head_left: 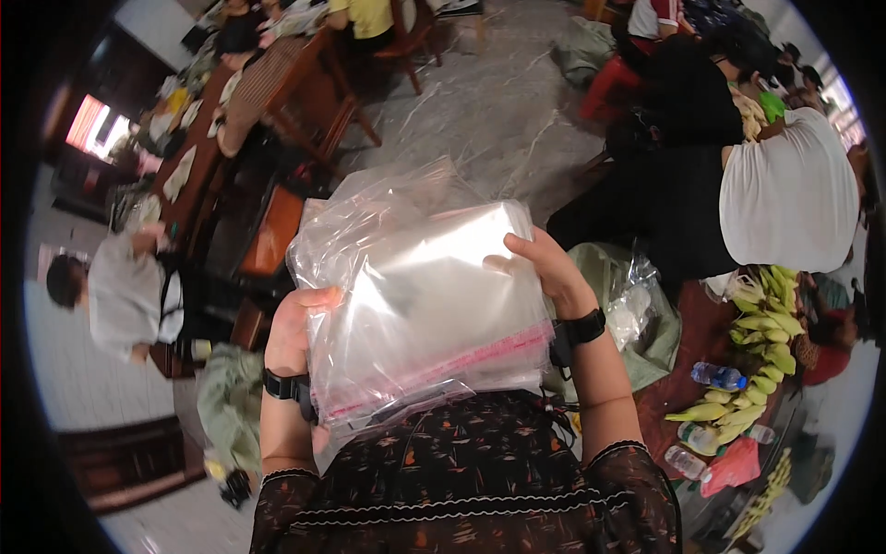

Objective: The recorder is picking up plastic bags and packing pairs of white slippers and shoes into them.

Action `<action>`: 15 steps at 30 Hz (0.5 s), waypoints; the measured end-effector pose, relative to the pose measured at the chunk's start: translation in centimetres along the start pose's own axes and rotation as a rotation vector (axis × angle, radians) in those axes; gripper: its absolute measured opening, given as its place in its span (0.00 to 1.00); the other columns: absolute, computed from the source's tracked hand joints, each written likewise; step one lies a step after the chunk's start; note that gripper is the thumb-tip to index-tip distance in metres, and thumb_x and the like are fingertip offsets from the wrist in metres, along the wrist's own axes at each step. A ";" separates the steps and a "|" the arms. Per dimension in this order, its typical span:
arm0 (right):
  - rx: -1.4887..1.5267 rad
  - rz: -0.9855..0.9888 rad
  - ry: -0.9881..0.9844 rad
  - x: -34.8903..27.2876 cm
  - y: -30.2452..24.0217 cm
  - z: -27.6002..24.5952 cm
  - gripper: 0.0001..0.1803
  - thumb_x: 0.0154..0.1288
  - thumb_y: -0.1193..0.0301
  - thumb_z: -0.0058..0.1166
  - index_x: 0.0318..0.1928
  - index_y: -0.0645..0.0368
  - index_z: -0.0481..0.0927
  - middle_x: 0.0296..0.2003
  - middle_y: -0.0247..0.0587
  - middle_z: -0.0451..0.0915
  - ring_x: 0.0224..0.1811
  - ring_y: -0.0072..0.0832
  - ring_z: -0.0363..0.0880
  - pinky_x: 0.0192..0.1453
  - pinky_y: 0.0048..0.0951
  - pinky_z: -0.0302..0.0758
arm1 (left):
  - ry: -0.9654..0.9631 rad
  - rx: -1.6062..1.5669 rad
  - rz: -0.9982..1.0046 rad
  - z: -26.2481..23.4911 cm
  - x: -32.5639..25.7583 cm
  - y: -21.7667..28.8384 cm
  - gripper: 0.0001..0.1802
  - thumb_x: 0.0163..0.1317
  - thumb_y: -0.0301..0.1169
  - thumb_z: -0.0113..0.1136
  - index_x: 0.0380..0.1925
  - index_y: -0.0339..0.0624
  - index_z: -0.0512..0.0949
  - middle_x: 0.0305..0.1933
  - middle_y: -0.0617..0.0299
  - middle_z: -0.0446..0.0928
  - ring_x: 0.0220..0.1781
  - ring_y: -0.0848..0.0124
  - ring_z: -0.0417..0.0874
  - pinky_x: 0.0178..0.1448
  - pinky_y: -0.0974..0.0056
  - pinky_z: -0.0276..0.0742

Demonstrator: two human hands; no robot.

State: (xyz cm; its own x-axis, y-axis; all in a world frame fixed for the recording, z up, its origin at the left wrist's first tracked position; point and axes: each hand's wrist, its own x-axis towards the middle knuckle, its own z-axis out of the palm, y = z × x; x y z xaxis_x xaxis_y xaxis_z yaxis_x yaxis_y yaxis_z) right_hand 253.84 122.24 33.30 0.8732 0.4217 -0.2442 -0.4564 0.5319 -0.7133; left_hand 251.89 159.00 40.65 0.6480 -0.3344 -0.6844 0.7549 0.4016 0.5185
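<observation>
A thick stack of clear plastic bags [425,286] with a pink strip along its near edge is held up in front of my body. My left hand [300,323] grips the stack's left side, thumb on top and the other fingers mostly hidden. On the right side, my right hand [546,268] clasps the stack with its thumb over the top face and its fingers behind or below. Looser, crinkled clear plastic [369,208] bunches at the far left of the stack. Both wrists wear black bands.
To the right, a dark red table [660,406] bears green corn husks [761,342], bottles [718,376] and a red plastic bag [734,466]. A green sack [660,346] stands beside it. Several people sit or stand around tables at left and right. Wooden chairs [323,106] stand ahead on the left.
</observation>
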 end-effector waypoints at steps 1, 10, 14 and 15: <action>0.002 -0.026 0.026 2.1 -1.3 -0.8 0.33 0.61 0.68 0.61 0.64 0.64 0.65 0.56 0.41 0.73 0.57 0.29 0.73 0.61 0.33 0.73 | -0.025 0.022 -0.015 0.6 2.3 2.5 0.18 0.55 0.26 0.55 0.46 0.27 0.77 0.41 0.47 0.82 0.38 0.59 0.86 0.47 0.60 0.83; -0.043 -0.138 0.165 17.3 -9.7 -5.0 0.34 0.60 0.73 0.61 0.65 0.64 0.64 0.54 0.39 0.76 0.53 0.29 0.77 0.58 0.32 0.74 | -0.171 0.110 0.060 8.3 18.4 22.3 0.16 0.59 0.28 0.58 0.44 0.27 0.78 0.41 0.53 0.83 0.40 0.66 0.85 0.45 0.65 0.82; 0.098 0.000 0.426 25.2 -10.6 -11.8 0.20 0.64 0.68 0.60 0.54 0.64 0.76 0.46 0.39 0.82 0.46 0.25 0.81 0.49 0.26 0.77 | -0.279 0.270 -0.094 7.7 31.5 29.3 0.14 0.61 0.23 0.56 0.45 0.24 0.78 0.43 0.52 0.82 0.42 0.66 0.85 0.49 0.64 0.80; 0.134 0.061 0.481 27.2 -11.7 -13.4 0.17 0.65 0.67 0.59 0.51 0.64 0.78 0.44 0.38 0.82 0.44 0.24 0.81 0.47 0.26 0.78 | -0.322 0.267 -0.132 7.8 35.1 30.9 0.14 0.61 0.23 0.58 0.45 0.24 0.78 0.43 0.52 0.82 0.42 0.66 0.85 0.50 0.64 0.80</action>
State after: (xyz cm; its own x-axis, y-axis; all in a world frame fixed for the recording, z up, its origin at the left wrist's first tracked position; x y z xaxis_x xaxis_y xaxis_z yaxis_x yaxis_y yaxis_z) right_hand 285.16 117.67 26.22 0.8096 0.0858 -0.5806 -0.4996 0.6200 -0.6050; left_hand 298.79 153.07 36.65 0.5107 -0.6335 -0.5813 0.8058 0.1168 0.5805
